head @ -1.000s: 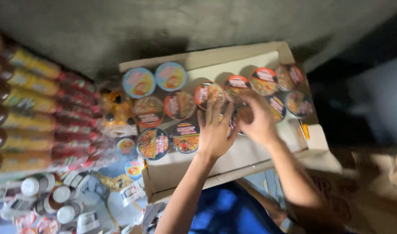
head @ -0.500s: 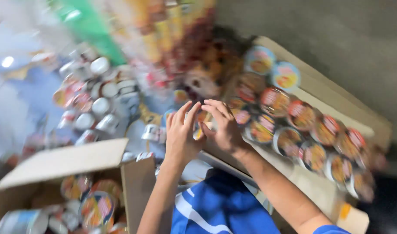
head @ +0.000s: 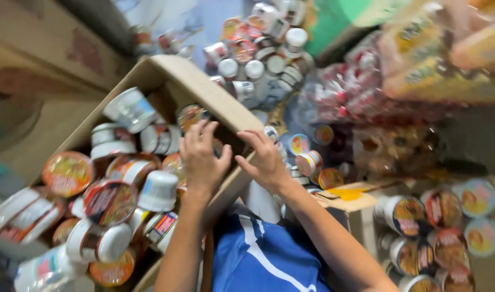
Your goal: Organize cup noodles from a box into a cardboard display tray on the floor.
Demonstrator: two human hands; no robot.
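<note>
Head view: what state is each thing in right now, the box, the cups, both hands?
Cardboard box: open, flap up, holding a jumble of cups.
Noodle cups in the box: sealed, tipped every way.
Noodle cups at right: sealed, lying in rows.
Left hand: empty, fingers spread over the box.
Right hand: open, at the box edge.

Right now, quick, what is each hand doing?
Left hand: open, fingers spread, over the cardboard box of cup noodles.
Right hand: open, touching the box's rim, holding nothing.

Shop stockroom: cardboard box [head: 204, 86] of instant noodle cups [head: 111, 201], shrink-wrapped bottle packs [head: 366, 92], white-capped jars [head: 258, 67] in bulk.
</note>
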